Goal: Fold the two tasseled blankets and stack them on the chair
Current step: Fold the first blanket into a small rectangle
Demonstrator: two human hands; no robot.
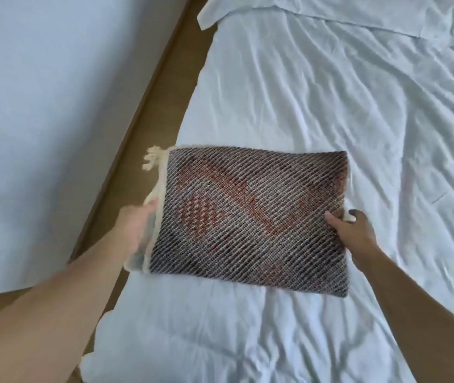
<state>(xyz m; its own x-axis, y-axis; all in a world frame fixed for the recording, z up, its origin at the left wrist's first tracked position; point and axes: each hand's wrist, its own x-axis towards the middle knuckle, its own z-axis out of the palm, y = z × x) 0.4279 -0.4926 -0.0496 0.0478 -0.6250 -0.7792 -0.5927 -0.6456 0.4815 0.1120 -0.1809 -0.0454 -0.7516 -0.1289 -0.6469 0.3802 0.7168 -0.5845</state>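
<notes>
A folded tasseled blanket [250, 217], dark woven with reddish patches and cream tassels at its left side, lies as a compact rectangle on the white bed near its left edge. My left hand [137, 225] grips its left, tasseled edge, blurred. My right hand [354, 230] pinches the right edge, thumb on top and a cream tassel under the fingers. No second blanket and no chair are in view.
The white bed sheet [358, 106] is wrinkled and spreads to the right and back. A strip of brown floor [148, 111] runs along the bed's left side. Another white bed or mattress [40, 106] fills the left.
</notes>
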